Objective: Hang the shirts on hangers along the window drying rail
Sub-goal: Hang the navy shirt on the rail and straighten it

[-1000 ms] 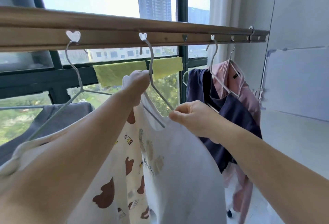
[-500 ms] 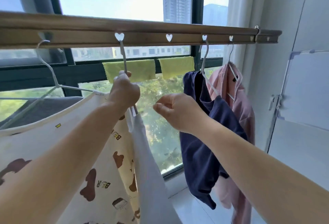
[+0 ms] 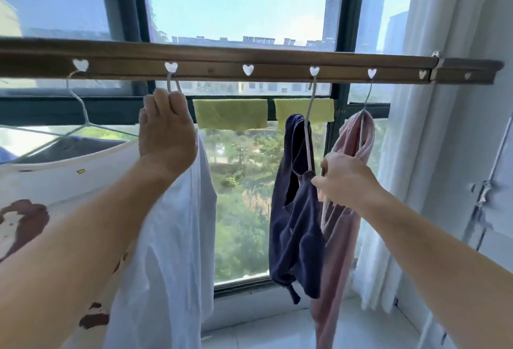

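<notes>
The left hand (image 3: 166, 129) is pinching the white shirt's hanger hook (image 3: 170, 82) beneath the rail (image 3: 277, 63), seating it; the right hand (image 3: 342, 179) is gripping the navy shirt (image 3: 295, 210), spacing it.

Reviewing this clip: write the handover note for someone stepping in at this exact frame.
Left hand: fingers pinch the hook of the white shirt's hanger, already in a heart slot of the drying rail.
Right hand: grips the navy shirt near its hanger.
Done: white bear-print shirt, navy shirt and pink shirt all hang on the rail.
Left: release the white shirt's hanger, straighten the navy shirt. One heart slot between them is free.
</notes>
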`<action>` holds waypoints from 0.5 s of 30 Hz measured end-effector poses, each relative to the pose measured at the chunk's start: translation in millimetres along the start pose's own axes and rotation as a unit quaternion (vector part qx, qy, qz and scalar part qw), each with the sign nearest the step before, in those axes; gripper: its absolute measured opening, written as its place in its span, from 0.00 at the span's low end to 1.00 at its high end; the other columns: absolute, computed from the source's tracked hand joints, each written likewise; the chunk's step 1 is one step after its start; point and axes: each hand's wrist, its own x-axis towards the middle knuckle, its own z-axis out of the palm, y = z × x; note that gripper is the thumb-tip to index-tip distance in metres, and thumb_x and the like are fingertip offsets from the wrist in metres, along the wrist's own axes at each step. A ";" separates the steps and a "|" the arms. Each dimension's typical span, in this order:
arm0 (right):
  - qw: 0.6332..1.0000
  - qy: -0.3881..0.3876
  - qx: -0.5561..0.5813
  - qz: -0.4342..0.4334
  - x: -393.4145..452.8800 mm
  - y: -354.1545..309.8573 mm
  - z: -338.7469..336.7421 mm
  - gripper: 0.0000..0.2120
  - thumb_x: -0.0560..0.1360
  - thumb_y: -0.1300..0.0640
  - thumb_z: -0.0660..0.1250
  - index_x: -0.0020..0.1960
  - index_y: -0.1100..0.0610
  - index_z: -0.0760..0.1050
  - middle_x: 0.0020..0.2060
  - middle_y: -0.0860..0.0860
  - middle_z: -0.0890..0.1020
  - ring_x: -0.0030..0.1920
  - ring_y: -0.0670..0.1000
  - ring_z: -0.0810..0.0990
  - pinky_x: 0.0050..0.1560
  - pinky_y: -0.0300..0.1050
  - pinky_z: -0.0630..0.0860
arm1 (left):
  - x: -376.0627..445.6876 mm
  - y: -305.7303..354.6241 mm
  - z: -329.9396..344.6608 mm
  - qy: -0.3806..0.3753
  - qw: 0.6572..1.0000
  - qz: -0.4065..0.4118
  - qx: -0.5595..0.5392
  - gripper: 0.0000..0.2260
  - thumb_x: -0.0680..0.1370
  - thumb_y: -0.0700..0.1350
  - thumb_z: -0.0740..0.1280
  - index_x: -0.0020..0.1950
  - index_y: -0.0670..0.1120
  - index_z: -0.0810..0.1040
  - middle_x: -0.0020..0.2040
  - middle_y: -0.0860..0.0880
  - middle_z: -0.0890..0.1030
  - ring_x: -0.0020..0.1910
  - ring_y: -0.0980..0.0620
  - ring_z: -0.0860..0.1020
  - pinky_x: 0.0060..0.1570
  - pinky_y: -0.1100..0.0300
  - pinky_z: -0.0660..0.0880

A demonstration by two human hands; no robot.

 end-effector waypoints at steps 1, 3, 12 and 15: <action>1.000 -0.011 0.018 0.003 0.3 5.2 1.1 0.17 0.76 0.45 0.62 0.54 0.59 0.73 0.48 0.55 0.80 0.47 0.57 0.79 0.49 0.49 0.76 | -2.4 8.5 -5.6 -0.023 0.999 0.032 -0.007 0.15 0.73 0.37 0.65 0.57 0.36 0.67 0.58 0.35 0.68 0.55 0.37 0.68 0.54 0.47 0.67; 0.998 -0.028 0.051 0.008 0.7 11.5 2.9 0.23 0.75 0.37 0.58 0.52 0.57 0.73 0.46 0.54 0.80 0.47 0.56 0.79 0.53 0.54 0.76 | -5.0 30.2 -13.9 -0.119 0.986 0.103 -0.049 0.15 0.75 0.44 0.66 0.59 0.41 0.68 0.59 0.40 0.67 0.60 0.40 0.67 0.57 0.49 0.68; 0.999 -0.021 0.029 -0.011 19.0 28.5 -1.1 0.06 0.73 0.63 0.58 0.44 0.59 0.73 0.37 0.53 0.77 0.42 0.57 0.76 0.45 0.48 0.71 | 36.2 110.4 8.7 -0.380 0.916 0.125 -0.013 0.24 0.79 0.47 0.61 0.73 0.43 0.60 0.68 0.43 0.68 0.63 0.43 0.71 0.60 0.54 0.70; 0.999 -0.028 0.016 0.011 18.6 40.3 -10.0 0.09 0.73 0.64 0.57 0.48 0.57 0.74 0.42 0.55 0.79 0.46 0.58 0.77 0.48 0.49 0.73 | 49.0 130.8 29.1 -0.340 0.929 0.080 -0.123 0.25 0.80 0.45 0.60 0.75 0.45 0.56 0.72 0.43 0.62 0.68 0.43 0.67 0.66 0.52 0.66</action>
